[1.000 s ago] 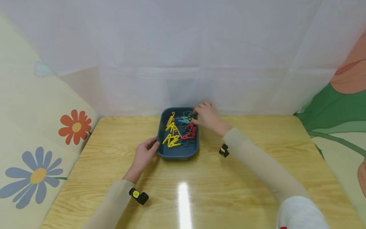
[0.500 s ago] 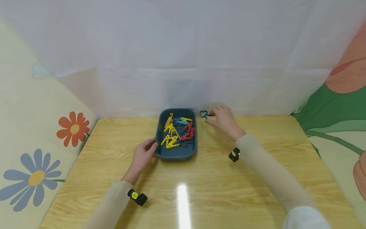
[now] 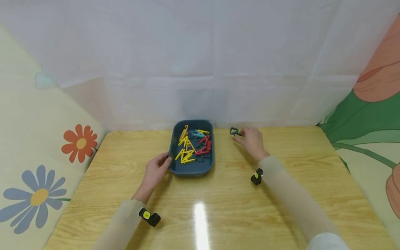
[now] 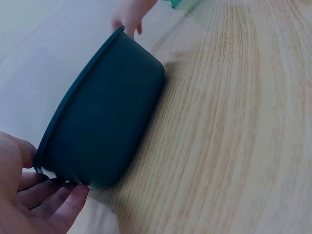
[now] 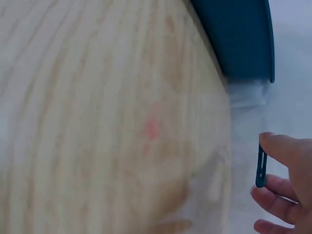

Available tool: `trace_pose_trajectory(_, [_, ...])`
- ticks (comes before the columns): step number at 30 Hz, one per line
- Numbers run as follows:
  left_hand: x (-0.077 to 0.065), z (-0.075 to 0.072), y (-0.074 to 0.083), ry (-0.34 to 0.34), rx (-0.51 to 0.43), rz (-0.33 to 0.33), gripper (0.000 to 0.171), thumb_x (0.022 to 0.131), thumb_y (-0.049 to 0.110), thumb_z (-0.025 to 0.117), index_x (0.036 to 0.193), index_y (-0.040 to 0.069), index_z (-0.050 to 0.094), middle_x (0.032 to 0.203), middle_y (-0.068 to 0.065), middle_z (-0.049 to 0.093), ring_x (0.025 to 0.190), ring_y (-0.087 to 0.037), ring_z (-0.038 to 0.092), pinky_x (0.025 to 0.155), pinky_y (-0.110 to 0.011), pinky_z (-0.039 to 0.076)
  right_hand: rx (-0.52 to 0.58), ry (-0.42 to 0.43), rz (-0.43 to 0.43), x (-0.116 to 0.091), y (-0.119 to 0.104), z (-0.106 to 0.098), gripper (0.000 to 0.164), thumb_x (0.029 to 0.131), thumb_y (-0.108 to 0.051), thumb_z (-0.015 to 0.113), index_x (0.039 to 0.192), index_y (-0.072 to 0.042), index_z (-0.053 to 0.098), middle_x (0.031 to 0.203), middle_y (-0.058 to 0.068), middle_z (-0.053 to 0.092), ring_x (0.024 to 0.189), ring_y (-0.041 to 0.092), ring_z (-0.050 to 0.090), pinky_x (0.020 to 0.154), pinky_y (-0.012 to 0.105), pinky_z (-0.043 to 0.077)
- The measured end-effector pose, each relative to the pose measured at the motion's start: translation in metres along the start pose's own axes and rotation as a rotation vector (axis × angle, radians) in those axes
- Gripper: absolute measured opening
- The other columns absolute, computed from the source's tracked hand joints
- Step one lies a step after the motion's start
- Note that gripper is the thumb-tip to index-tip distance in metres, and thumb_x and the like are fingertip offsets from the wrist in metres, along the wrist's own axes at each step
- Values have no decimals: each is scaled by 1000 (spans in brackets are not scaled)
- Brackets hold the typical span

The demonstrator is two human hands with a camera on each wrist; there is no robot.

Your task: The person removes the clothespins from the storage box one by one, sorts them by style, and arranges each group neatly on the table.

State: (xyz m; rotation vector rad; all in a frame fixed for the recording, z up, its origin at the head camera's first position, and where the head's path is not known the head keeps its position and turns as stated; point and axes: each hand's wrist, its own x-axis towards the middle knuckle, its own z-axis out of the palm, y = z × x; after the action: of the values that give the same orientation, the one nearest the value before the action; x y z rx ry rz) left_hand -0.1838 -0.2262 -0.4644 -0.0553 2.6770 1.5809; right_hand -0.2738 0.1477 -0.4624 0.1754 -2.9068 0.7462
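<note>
"Dark green, that clip (image 5: pixel 260 165): where is it against the fingers?"

"Between thumb and fingertips of the right hand (image 3: pixel 252 140). They pinch it, parted just by the clip itself. Seen from the head, it pokes out at ten o'clock of that hand, well apart from the blue tray (image 3: pixel 189 169)."

"And the left hand (image 3: pixel 155 170)?"

"At the tray's eight o'clock, thumb at the rim, fingers bent against the outside, so it has hold of that edge."

"Give me counts."

"One tray, one clip in hand. Inside the tray, three red clips (image 3: pixel 209 145) seem to lie around three o'clock, and at least one light-blue clip (image 3: pixel 198 134) at one. Yellow clips (image 3: pixel 188 160): one just past the blue, several more from seven round to eleven, overlapping, so I won't swear to a total."

"Dark ones too?"

"Some, toward four o'clock. Those dark clips (image 3: pixel 201 158) melt into the tray's colour; I can't count them."

"Anything else unclear?"

"Both wrist views hide the tray's contents behind its walls, and the right one cuts the tray off at twelve o'clock."
</note>
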Motion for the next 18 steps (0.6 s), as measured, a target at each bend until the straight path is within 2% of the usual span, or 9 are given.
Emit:
trace_pose_trajectory(3, [0, 0, 0, 3, -4, -4, 43, 108, 17, 57, 145, -4, 56, 141, -25, 62, 127, -34, 60, 92, -17, 48, -3, 1, 54, 0, 1, 6, 43, 95, -42, 76, 108, -1, 75, 108, 15, 76, 106, 38, 65, 99, 56, 46])
trace_pose_trajectory(7, [0, -1, -1, 6, 2, -8, 42, 108, 17, 57, 145, -4, 57, 140, -25, 62, 126, -34, 61, 88, -12, 46, 8, -28, 128, 0, 0, 11, 44, 96, -44, 74, 109, -2, 74, 110, 15, 75, 107, 39, 61, 101, 56, 41])
trace_pose_trajectory(14, [0, 0, -2, 11, 26, -7, 43, 108, 19, 57, 145, -4, 57, 139, -25, 63, 125, -34, 61, 95, -24, 51, 35, -43, 192, 1, -2, 16, 43, 97, -46, 72, 107, -4, 72, 109, 14, 74, 108, 39, 58, 106, 56, 35])
trace_pose_trajectory(18, [0, 1, -3, 3, 26, 0, 44, 108, 19, 57, 146, -4, 56, 140, -25, 62, 126, -35, 61, 94, -24, 52, 27, -32, 203, 2, -2, 18, 42, 96, -46, 71, 102, -5, 70, 104, 14, 73, 105, 39, 58, 106, 57, 33])
